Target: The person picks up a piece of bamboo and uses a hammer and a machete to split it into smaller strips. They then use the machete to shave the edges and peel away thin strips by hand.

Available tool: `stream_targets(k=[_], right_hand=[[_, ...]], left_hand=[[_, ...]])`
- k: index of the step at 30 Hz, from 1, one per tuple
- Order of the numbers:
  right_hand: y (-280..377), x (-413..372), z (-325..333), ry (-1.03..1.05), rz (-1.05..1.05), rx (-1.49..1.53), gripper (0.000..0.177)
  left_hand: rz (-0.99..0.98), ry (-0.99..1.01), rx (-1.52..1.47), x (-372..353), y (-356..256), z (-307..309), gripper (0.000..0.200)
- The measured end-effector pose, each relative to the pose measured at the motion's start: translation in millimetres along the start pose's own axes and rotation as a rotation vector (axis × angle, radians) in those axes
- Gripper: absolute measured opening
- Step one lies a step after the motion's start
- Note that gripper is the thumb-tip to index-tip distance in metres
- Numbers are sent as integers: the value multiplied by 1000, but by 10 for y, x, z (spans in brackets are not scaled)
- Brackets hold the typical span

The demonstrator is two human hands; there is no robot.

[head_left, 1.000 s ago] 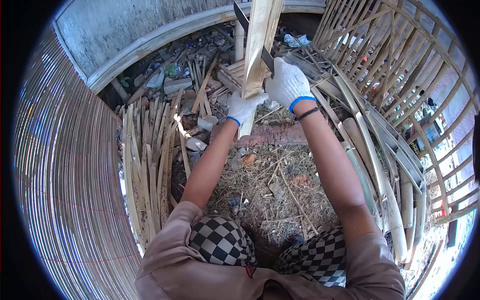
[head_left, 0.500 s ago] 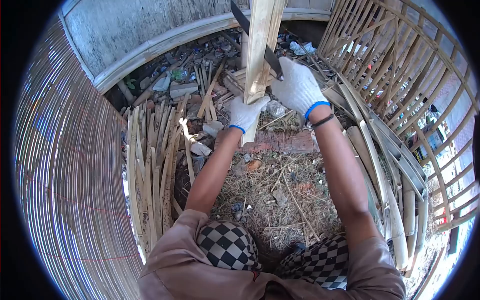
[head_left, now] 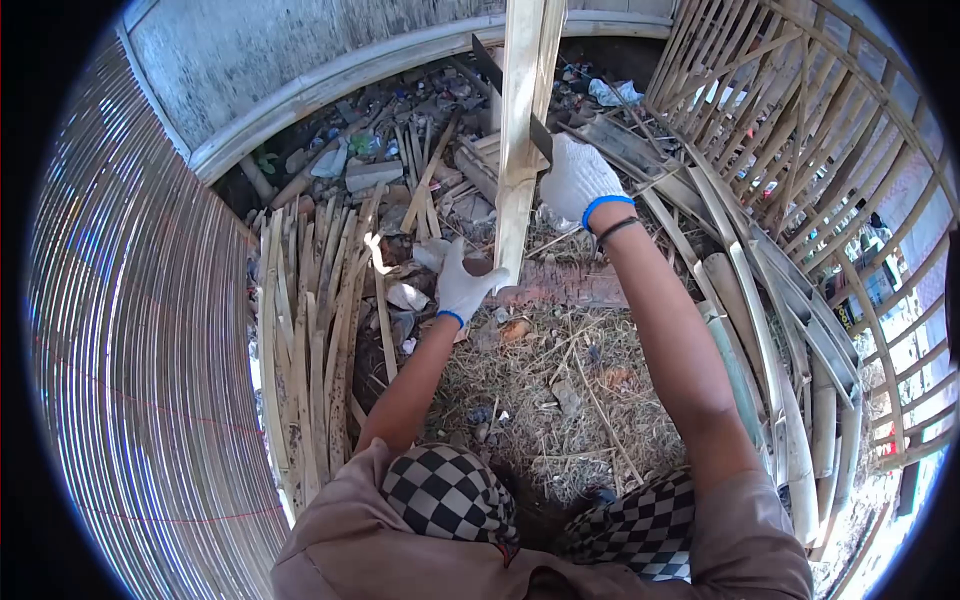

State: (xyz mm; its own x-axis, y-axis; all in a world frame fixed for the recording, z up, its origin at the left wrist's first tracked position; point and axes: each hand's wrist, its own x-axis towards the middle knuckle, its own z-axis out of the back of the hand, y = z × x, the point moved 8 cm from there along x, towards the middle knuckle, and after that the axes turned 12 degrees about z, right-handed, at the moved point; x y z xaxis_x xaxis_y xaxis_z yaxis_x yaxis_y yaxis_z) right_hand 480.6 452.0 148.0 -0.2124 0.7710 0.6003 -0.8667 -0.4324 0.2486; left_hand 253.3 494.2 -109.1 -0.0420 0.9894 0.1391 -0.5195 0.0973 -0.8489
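Note:
A long bamboo piece [head_left: 520,130] stands upright in front of me, split at its upper part. The dark blade of a machete [head_left: 541,138] crosses it, with the tip showing on its left side. My right hand [head_left: 580,180], in a white knitted glove with a blue cuff, is closed on the machete's handle, which the glove hides. Lower down, my left hand [head_left: 468,286], gloved the same way, is spread beside the bamboo's lower end, thumb against its left edge and fingers apart.
Split bamboo strips [head_left: 310,340] lie in a pile at the left, beside a slatted screen [head_left: 150,330]. Bamboo poles [head_left: 745,330] and a bamboo lattice [head_left: 850,110] are at the right. A brick-like block [head_left: 570,284] lies ahead, with rubble behind.
My left hand has moved down and left and its grip on the bamboo has loosened. The machete and my right hand have dropped slightly, the blade now lower along the bamboo.

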Motion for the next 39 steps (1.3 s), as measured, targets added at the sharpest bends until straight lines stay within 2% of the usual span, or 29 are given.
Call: stream_targets(k=[2,3,6,7,10,13,14,16,17,20,23,24,25,26,28,30,31,32,33,34,35,36,38,39], right_hand=[[-1,-158,11,61,-52,6,32],[32,-224,6,48,-59,0,29],[203,-311,18,95,-74,19,29],[221,-311,-16,76,-73,6,30],[285,-314,-28,70,-75,15,31],[254,-273,89,186,97,98,39],[257,-246,126,239,160,143,41],[190,-221,111,199,151,143,44],[131,-207,14,158,140,119,43],[261,-200,180,39,105,62,39],[615,-62,997,-69,93,-46,33],[768,-46,1335,-146,99,-94,36],[869,-42,1584,-284,254,-112,37],[1004,-40,1791,-201,87,-170,39],[899,-19,1837,-187,96,-234,33],[586,3,1222,-82,37,-96,29],[392,-64,631,-2,31,-20,26],[99,-241,-205,243,2,-73,27],[19,-276,-360,133,-66,21,27],[-85,-153,-491,165,-20,-11,29],[-136,-95,-536,156,0,-18,28],[-115,-122,-471,145,-26,-12,28],[4,-289,-375,156,-89,16,26],[52,-351,-376,154,-94,56,29]], left_hand=[[-18,138,-132,-13,-401,-70,122],[-153,111,-56,27,-682,-96,95],[5,299,-553,154,-1007,-367,63],[-20,210,-656,184,-988,-375,41],[80,234,-715,169,-916,-373,41],[2,388,-451,250,-1006,-251,35],[15,463,-512,271,-1008,-264,34],[36,615,-637,270,-1043,-331,32],[17,342,-522,272,-1010,-276,33],[45,165,-742,158,-1048,-251,39],[-100,116,-560,199,-1712,123,38],[-75,211,-562,143,-2115,242,38],[-207,209,-588,36,-2552,448,41],[-226,200,-581,53,-2737,507,43],[-281,184,-510,148,-2812,459,44],[-268,207,-371,183,-2342,247,55],[-142,201,-281,250,-1722,57,73],[-6,188,249,250,-1130,-83,94],[-6,213,172,147,-584,-93,112],[139,173,172,205,88,-181,126],[139,205,106,157,159,-154,131],[143,236,5,138,184,-188,129],[-27,306,-359,188,-158,-342,107],[-34,275,-279,203,-314,-352,96]])
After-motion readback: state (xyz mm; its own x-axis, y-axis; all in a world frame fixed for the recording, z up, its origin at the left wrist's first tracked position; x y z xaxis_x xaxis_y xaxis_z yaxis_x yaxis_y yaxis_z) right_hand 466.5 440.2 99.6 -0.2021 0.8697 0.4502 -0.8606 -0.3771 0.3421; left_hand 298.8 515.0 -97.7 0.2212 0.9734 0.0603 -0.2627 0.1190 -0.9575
